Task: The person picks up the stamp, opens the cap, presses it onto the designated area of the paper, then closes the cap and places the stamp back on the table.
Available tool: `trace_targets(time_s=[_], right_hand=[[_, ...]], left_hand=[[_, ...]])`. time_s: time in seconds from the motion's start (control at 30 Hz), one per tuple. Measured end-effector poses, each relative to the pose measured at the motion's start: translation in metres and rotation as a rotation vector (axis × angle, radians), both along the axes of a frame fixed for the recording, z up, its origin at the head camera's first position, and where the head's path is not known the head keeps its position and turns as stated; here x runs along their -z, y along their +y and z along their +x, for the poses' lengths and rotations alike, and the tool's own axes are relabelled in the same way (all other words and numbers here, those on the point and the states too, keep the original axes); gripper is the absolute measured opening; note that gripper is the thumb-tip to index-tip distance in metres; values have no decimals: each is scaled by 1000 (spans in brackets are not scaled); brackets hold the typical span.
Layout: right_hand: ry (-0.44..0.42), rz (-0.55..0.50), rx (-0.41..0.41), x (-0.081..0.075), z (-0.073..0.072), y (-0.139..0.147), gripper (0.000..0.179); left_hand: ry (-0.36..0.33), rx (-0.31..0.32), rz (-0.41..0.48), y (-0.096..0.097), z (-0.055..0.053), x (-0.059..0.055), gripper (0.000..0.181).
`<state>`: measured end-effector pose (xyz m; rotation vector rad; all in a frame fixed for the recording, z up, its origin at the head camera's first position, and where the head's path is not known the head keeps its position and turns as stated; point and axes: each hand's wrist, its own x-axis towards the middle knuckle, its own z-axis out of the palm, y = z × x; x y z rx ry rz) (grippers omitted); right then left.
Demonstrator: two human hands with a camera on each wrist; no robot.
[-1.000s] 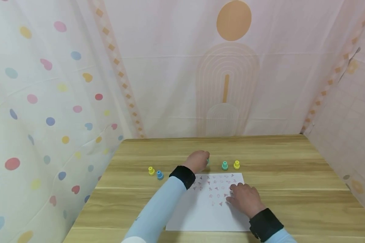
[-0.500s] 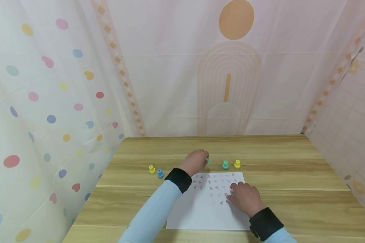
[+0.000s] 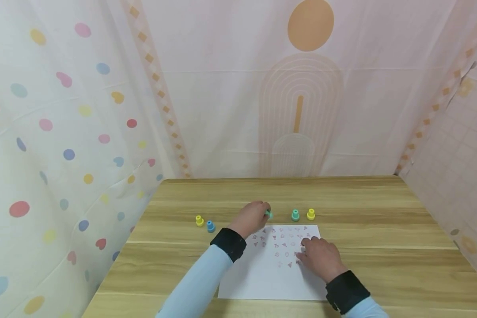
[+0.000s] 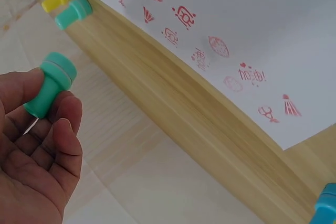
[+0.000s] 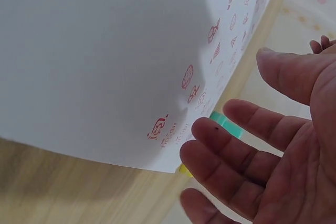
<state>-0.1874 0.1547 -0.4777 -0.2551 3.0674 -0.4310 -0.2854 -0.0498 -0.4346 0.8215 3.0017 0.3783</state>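
Note:
In the head view my left hand is over the table just beyond the far edge of the white paper. Its thumb and fingers pinch a green stamp, whose wide end points away from the palm in the left wrist view. Rows of small red stamped prints cover the far part of the sheet. My right hand lies at the sheet's right side, fingers spread and relaxed, holding nothing; in the right wrist view its fingers are beside the paper's edge.
Another green stamp and a yellow stamp stand beyond the paper on the right. A second yellow stamp and a blue stamp stand at the left. Patterned curtains hang behind the wooden table.
My left hand, with the green stamp, has drawn slightly left and nearer, and more of the stamp shows. The right hand stays where it was on the paper.

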Motion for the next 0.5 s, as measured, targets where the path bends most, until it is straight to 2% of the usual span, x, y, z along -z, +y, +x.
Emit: trace_targets(time_s=[0.5], right_hand=[[13,-70,21,-1,-4,-1,29]], left_hand=[[-44,-21,89,3,12,5,15]])
